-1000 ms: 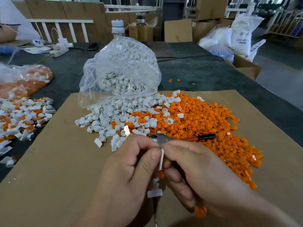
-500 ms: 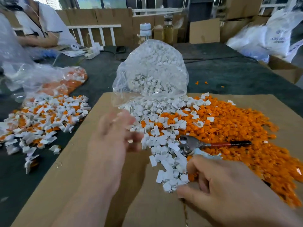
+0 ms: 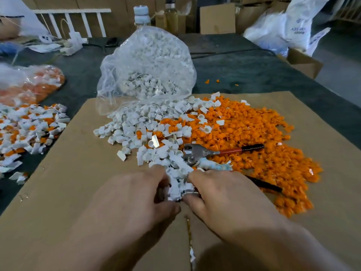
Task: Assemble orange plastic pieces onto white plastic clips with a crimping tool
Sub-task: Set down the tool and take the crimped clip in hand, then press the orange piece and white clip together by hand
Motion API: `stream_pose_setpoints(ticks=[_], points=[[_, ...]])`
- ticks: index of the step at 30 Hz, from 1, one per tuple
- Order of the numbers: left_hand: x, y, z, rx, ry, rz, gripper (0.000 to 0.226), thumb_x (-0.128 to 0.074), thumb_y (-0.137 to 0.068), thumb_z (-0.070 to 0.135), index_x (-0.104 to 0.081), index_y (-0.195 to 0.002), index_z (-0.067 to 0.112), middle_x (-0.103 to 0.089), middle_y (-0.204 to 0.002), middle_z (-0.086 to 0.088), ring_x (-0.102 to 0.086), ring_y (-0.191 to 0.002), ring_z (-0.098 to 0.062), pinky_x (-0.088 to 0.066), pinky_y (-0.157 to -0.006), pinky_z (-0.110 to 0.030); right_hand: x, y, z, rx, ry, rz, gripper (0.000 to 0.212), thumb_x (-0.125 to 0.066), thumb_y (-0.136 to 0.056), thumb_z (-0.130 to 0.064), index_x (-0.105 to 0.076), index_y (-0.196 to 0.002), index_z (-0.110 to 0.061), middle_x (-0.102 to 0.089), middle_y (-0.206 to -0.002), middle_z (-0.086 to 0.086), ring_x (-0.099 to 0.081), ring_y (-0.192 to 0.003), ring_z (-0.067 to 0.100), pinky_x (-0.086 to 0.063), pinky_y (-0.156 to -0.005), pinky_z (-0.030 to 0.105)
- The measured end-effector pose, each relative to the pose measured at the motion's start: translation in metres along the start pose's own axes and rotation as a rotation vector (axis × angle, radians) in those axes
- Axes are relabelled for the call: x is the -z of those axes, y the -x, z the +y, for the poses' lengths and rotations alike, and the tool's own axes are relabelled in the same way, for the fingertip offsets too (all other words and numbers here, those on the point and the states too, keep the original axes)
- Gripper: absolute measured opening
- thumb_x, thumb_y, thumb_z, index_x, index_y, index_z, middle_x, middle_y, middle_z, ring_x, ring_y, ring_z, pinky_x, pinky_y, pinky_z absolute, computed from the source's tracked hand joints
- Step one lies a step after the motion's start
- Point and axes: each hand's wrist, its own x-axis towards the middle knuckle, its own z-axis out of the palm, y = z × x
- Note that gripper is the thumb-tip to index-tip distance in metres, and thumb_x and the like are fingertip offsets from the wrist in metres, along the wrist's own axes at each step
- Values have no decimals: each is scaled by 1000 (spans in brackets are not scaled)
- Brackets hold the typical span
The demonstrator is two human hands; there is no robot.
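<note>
A heap of white clips (image 3: 156,133) spills from a clear bag onto the cardboard sheet (image 3: 78,173) and mixes with a wide heap of orange pieces (image 3: 254,137). The crimping tool (image 3: 195,153) lies on the heaps, one red and black handle pointing right, the other running under my right hand. My left hand (image 3: 132,198) and my right hand (image 3: 224,198) meet at the near tip of the white heap. The fingers and thumbs of both curl round a small cluster of white clips (image 3: 179,188) between them.
A pile of assembled white and orange parts (image 3: 29,130) lies at the left, with a bag of orange pieces (image 3: 39,85) behind it. The bag of white clips (image 3: 148,71) stands behind the heaps. Bottles, boxes and sacks line the far side of the dark table.
My left hand, raised and out to the left half a second ago, has come back down to the near white clips. My right hand has closed in on the same cluster.
</note>
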Motion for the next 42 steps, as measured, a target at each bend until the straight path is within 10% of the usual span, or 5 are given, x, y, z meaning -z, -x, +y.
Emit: stream_pose_setpoints(ticks=[13,20,30,36,42], points=[[-3,-1,11,-34,136,143,32,-64,-80,54,-37,-97,47,-59,-74,15,-58,-72,-7,-53,-62,-40,5,-1,12,-63,-360,212,16,-53,-97,-43,-57,-101,-28,-57,-71,-7,-55,-66,8,-41,-54,26],[5,-1,19,-152,400,227,22,-54,-90,60,-59,-106,45,-55,-102,30,-58,-92,4,-43,-62,-15,10,2,14,-51,-666,178,17,-48,-100,-37,-56,-87,-31,-62,-59,-2,-59,-44,10,-54,-48,37],[4,-1,32,-6,751,219,4,-68,-81,41,-68,-85,42,-71,-73,15,-64,-65,-2,-44,-55,-17,20,4,10,-64,-849,43,31,-40,-103,-39,-60,-84,-26,-63,-53,1,-59,-41,14,-54,-47,39],[5,-7,24,147,1169,233,27,-62,-91,9,-68,-70,24,-76,-79,-7,-67,-56,-13,-48,-43,-20,27,6,35,-124,-216,315,23,-44,-93,-50,-62,-92,-35,-61,-72,-12,-57,-67,4,-45,-52,19],[3,-11,20,192,1198,218,19,-68,-89,13,-69,-72,22,-75,-75,-6,-66,-56,-13,-47,-42,-21,24,11,33,-129,109,127,41,-43,-89,-68,-48,-122,-44,-54,-95,-15,-57,-86,10,-42,-59,26]])
